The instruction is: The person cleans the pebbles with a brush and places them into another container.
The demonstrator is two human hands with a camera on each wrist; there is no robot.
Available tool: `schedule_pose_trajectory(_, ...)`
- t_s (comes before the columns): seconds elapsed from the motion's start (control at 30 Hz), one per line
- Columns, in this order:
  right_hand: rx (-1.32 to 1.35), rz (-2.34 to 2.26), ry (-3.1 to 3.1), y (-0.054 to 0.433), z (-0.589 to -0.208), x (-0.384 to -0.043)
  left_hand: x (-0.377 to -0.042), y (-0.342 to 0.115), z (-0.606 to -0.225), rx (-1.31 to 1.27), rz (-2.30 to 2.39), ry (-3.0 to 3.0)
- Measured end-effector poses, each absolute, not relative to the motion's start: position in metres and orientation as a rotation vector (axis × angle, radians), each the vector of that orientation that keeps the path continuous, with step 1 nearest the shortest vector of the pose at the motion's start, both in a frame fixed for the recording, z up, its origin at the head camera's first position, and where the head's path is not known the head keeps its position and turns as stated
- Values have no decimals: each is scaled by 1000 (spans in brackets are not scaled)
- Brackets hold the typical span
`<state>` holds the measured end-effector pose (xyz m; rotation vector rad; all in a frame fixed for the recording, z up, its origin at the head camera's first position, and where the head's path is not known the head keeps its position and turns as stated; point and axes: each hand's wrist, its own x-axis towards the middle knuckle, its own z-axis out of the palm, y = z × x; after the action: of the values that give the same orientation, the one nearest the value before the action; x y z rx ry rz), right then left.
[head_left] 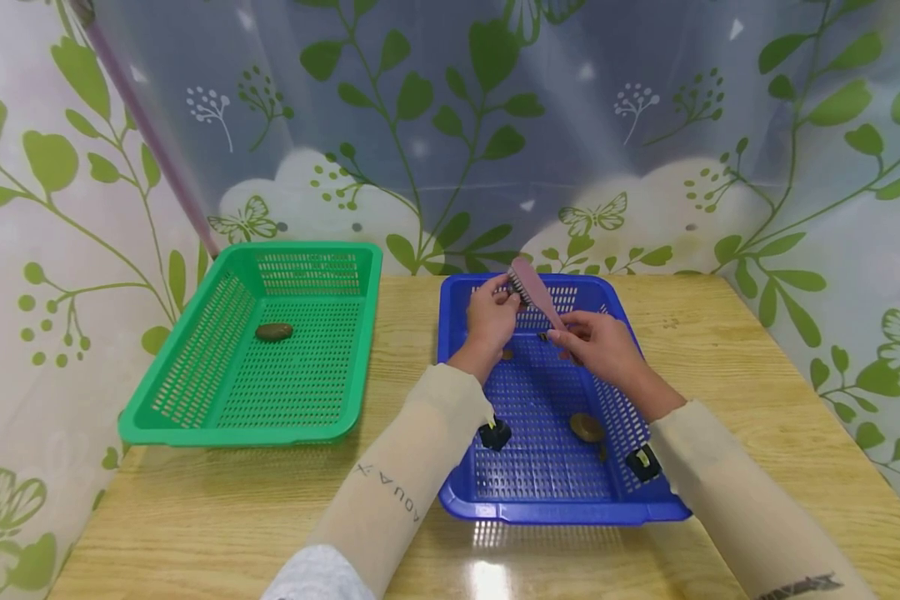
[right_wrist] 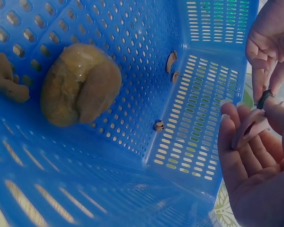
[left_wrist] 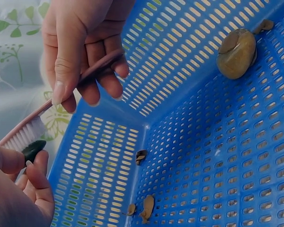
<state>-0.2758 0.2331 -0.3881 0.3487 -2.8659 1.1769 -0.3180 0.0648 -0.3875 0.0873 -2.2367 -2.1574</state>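
Over the far end of the blue basket [head_left: 562,514], both hands work close together. My left hand [head_left: 489,323] pinches a small dark green stone [left_wrist: 34,150] between thumb and fingers. The handle of a pink brush [head_left: 536,292] with pale bristles is gripped by my right hand [head_left: 606,348]. In the left wrist view the bristles [left_wrist: 29,134] press against the stone's upper side. The right wrist view shows the dark stone [right_wrist: 264,99] partly hidden by fingers and brush.
In the blue basket's near right part lies a yellowish-brown stone [right_wrist: 80,85] with a mud patch. Several brown crumbs, including one curled piece [left_wrist: 147,208], lie on its floor. At left stands a green basket [head_left: 232,436] holding a brown oval stone [head_left: 273,332]. Both baskets rest on a wooden table [head_left: 412,467].
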Motion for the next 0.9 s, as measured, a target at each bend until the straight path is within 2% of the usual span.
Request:
schedule_pose_trajectory(0.4, 154, 1137, -2888, 235, -387, -276, -319, 65, -388, 63, -2123, -2212)
schedule_pose_trajectory(0.9, 155, 1122, -2895, 236, -387, -275, -321, 65, -390, 26, -2226, -2123)
